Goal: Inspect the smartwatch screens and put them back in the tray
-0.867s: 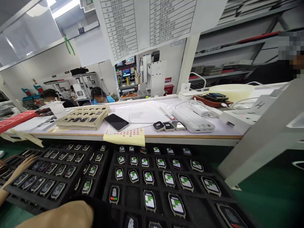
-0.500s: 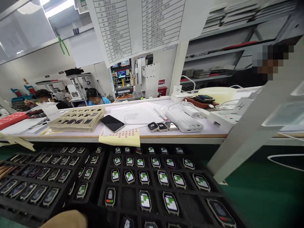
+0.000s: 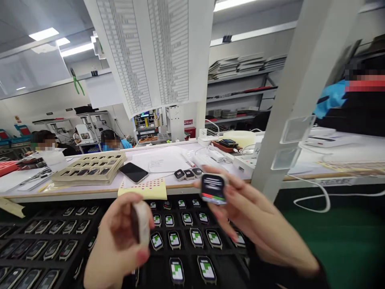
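My left hand (image 3: 117,241) grips a smartwatch body (image 3: 142,222) by its edges, turned side-on so its screen faces away from my view. To the right, my right hand (image 3: 243,212) pinches another smartwatch body (image 3: 213,188) between thumb and fingers. That one's dark screen shows white text lines with a red and green strip along the bottom. Both hands are held above a black foam tray (image 3: 189,277), whose slots hold several strapless watches (image 3: 177,269) with green-and-white screens. My hands and sleeve cover part of the tray.
A second black tray of watches (image 3: 48,249) lies left. On the bench stand a beige parts tray (image 3: 90,166), a phone (image 3: 134,171), a yellow sticker sheet (image 3: 144,188) and three small watches (image 3: 189,174). A grey post (image 3: 288,88) rises at right; people sit beyond.
Both hands have come up into view, each holding a watch. The view has turned right and upward. A person at the right now shows a blue sleeve.
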Motion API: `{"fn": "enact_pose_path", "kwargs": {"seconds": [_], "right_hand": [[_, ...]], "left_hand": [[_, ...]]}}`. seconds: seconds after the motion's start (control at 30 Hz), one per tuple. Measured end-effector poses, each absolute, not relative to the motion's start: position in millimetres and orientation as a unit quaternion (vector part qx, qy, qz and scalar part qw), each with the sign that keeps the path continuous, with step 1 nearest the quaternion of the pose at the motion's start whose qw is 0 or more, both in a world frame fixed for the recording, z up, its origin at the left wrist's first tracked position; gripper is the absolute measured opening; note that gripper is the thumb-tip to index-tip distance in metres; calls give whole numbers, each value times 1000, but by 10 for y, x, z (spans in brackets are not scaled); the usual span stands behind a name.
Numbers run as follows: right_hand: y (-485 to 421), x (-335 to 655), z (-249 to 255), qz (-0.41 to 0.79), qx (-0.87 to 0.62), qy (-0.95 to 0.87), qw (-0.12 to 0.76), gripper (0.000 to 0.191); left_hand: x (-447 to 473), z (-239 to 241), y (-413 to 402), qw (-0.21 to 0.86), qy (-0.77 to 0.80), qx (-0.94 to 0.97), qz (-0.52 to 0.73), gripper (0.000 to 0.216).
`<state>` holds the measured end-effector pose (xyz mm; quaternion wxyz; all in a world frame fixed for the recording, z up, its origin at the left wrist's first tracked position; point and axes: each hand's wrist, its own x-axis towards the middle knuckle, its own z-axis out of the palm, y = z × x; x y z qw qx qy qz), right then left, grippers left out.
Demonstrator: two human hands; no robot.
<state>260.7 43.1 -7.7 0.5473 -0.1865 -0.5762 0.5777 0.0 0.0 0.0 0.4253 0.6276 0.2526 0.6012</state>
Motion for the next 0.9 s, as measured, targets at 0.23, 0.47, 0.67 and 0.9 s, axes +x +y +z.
{"fn": "enact_pose_path", "kwargs": {"seconds": [0.23, 0.47, 0.67, 0.9], "right_hand": [[755, 2285, -75, 585, -218, -604, 496, 68], [911, 2274, -177, 560, -234, -601, 521, 51], [1062, 2246, -314, 525, -273, -603, 534, 50], [1035, 2202, -287, 561, -267, -553, 555, 52]], "left_hand": [[286, -39, 499, 417, 335, 597, 598, 46], [384, -196, 666, 399, 339, 633, 570, 46], [432, -183, 661, 394, 352, 633, 565, 37], [426, -194, 697, 388, 341, 628, 582, 39]]}}
